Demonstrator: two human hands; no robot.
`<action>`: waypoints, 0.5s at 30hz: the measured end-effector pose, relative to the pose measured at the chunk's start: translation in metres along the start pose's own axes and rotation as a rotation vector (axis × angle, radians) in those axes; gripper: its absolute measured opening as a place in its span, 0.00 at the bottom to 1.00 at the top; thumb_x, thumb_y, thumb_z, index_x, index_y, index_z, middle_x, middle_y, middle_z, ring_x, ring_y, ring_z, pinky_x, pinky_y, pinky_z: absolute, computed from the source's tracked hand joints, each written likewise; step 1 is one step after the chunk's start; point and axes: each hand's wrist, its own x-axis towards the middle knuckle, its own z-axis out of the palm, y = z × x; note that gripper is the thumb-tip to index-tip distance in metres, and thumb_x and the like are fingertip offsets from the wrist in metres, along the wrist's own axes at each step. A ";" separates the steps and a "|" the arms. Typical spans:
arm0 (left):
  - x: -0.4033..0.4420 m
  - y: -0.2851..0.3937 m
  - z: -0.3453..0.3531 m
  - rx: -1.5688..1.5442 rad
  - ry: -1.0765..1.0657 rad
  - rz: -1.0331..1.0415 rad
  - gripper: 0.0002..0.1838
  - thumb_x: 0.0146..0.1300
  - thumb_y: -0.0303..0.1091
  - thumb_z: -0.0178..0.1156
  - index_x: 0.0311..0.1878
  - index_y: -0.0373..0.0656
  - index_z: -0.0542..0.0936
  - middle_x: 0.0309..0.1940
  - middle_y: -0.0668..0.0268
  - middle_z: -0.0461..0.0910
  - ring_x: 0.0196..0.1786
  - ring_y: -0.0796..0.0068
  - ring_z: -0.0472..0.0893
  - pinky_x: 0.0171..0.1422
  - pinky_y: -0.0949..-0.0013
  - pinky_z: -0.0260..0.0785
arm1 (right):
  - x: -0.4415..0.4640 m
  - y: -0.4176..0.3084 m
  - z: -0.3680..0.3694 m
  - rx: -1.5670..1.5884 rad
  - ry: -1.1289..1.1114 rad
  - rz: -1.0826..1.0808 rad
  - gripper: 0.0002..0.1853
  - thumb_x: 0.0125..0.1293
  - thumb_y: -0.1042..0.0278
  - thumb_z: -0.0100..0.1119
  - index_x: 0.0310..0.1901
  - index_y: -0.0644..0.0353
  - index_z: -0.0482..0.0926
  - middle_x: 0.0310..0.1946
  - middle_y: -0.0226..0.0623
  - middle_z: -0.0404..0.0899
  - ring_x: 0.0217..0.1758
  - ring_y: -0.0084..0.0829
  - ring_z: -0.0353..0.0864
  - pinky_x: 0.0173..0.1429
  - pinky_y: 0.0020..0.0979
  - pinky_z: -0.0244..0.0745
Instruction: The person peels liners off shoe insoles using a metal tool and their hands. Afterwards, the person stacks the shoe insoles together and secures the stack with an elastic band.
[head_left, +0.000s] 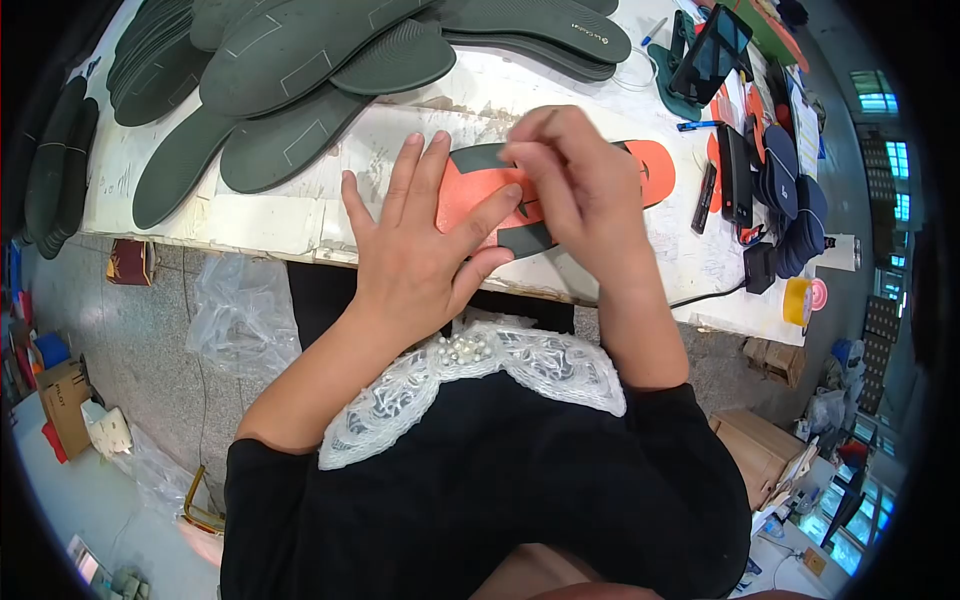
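Note:
An orange insole-shaped piece (475,192) with black marks lies on top of a dark green insole (527,240) at the table's near edge. My left hand (410,245) rests on the orange piece's left end, fingers spread, with its thumb and index finger by the near rim. Over the middle of the same piece, my right hand (590,195) is closed in a pinch. Whatever its fingertips hold, if anything, is hidden. Stacks of dark green insoles (290,60) lie beyond my left hand.
At the right stand a phone on a stand (710,52), a black marker (704,197), a black box-like device (735,175) with a cable, dark blue insoles (800,225) and a yellow tape roll (797,300). A clear plastic bag (240,315) hangs below the table's front edge.

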 end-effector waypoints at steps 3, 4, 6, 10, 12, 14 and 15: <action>-0.001 -0.003 0.003 0.013 0.018 0.033 0.28 0.65 0.59 0.60 0.68 0.68 0.78 0.79 0.47 0.58 0.80 0.43 0.56 0.64 0.15 0.47 | 0.011 -0.011 0.015 -0.044 -0.075 0.011 0.08 0.68 0.84 0.54 0.45 0.65 0.80 0.39 0.38 0.84 0.31 0.23 0.78 0.36 0.19 0.73; -0.002 -0.004 0.003 0.017 0.023 0.044 0.29 0.65 0.59 0.60 0.69 0.68 0.77 0.79 0.47 0.58 0.81 0.43 0.56 0.63 0.15 0.47 | 0.012 -0.013 0.017 -0.058 -0.100 0.016 0.08 0.68 0.84 0.54 0.45 0.65 0.80 0.39 0.39 0.84 0.31 0.23 0.78 0.36 0.20 0.74; 0.000 -0.002 0.002 0.013 0.024 0.034 0.29 0.65 0.59 0.60 0.69 0.67 0.77 0.79 0.47 0.58 0.81 0.43 0.56 0.63 0.15 0.47 | 0.006 -0.015 0.014 0.028 -0.027 0.019 0.08 0.67 0.84 0.55 0.44 0.64 0.80 0.37 0.37 0.84 0.30 0.24 0.77 0.35 0.21 0.73; 0.000 0.000 0.000 -0.014 0.020 0.000 0.30 0.64 0.59 0.61 0.69 0.67 0.77 0.79 0.47 0.57 0.81 0.44 0.56 0.63 0.15 0.48 | -0.022 -0.019 0.005 0.280 0.188 0.049 0.07 0.63 0.83 0.58 0.41 0.62 0.81 0.32 0.32 0.83 0.27 0.26 0.75 0.32 0.25 0.70; 0.001 0.000 0.002 -0.031 0.008 -0.007 0.30 0.65 0.59 0.60 0.69 0.65 0.77 0.80 0.48 0.56 0.82 0.44 0.54 0.65 0.15 0.46 | -0.037 -0.019 0.004 0.192 0.076 0.051 0.07 0.63 0.84 0.58 0.41 0.63 0.80 0.34 0.34 0.84 0.28 0.26 0.76 0.33 0.25 0.71; 0.000 0.000 0.002 -0.048 -0.005 -0.012 0.30 0.66 0.59 0.59 0.70 0.64 0.78 0.81 0.49 0.54 0.83 0.44 0.52 0.67 0.15 0.44 | -0.048 -0.019 0.002 0.105 -0.033 0.052 0.07 0.63 0.84 0.58 0.40 0.64 0.80 0.36 0.35 0.84 0.30 0.26 0.77 0.35 0.26 0.73; 0.000 0.000 0.002 -0.047 -0.007 -0.012 0.30 0.66 0.59 0.59 0.70 0.64 0.78 0.81 0.49 0.54 0.83 0.44 0.52 0.67 0.15 0.44 | -0.051 -0.019 -0.001 0.106 -0.032 0.053 0.07 0.63 0.84 0.58 0.40 0.64 0.80 0.36 0.35 0.84 0.30 0.26 0.77 0.35 0.26 0.73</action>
